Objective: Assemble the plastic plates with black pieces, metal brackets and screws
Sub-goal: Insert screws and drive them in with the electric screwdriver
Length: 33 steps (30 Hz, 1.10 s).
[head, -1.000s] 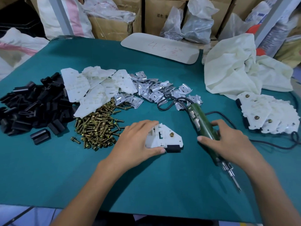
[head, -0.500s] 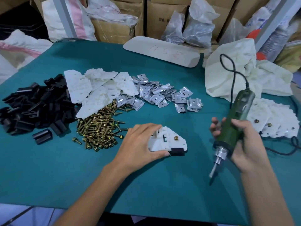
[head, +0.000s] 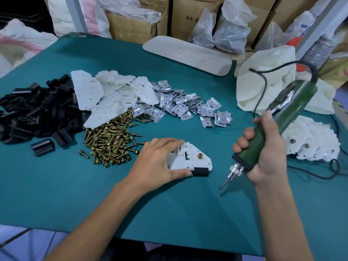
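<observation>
Plastic plate (head: 190, 159) lay mid-table on the green mat (head: 169, 213), with bare mat open toward the near edge and to its right. The left hand (head: 156, 162) gripped its left half, thumb along the near edge. Well apart to the right, the right hand (head: 267, 153) clutched a green screwdriver (head: 278, 121), bit tilted down-left.

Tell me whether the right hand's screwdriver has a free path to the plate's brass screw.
Likely yes: the screw sits uncovered beside the left hand gripping the plate, and only mat separates it from the screwdriver in the right hand.
</observation>
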{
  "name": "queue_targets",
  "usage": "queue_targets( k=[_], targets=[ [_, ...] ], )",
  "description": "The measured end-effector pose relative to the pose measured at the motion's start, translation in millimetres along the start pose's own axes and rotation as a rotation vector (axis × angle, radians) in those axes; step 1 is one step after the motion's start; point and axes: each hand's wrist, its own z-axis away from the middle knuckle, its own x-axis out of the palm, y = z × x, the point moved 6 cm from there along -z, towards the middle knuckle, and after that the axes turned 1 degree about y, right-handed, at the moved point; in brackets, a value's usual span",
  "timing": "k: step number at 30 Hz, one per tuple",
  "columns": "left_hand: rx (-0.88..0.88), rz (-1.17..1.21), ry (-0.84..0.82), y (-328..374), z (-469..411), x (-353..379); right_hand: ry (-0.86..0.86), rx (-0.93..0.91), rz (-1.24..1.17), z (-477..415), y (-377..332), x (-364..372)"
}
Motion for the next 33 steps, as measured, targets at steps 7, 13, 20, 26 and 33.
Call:
queue_targets(
  k=[7, 13, 20, 26, 33],
  targets=[
    [0.011, 0.029, 0.021, 0.4, 0.2, -1.0, -0.083, -0.375, 0.09, -5.3, -27.3, 57.4],
    [0.017, 0.026, 0.029, -0.3, -0.6, -0.8, -0.115, -0.471, 0.178, -8.1, -16.4, 74.3],
    [0.027, 0.031, 0.051, -1.5, -1.1, 0.4, -0.111, -0.498, 0.225, -11.8, -4.2, 71.9],
    [0.033, 0.033, 0.058, -1.2, -0.9, 0.4, -0.132, -0.497, 0.241, -11.1, -1.2, 75.1],
    [0.024, 0.043, 0.052, -0.5, -1.0, -0.1, -0.128, -0.513, 0.313, -5.7, -0.6, 79.3]
  ],
)
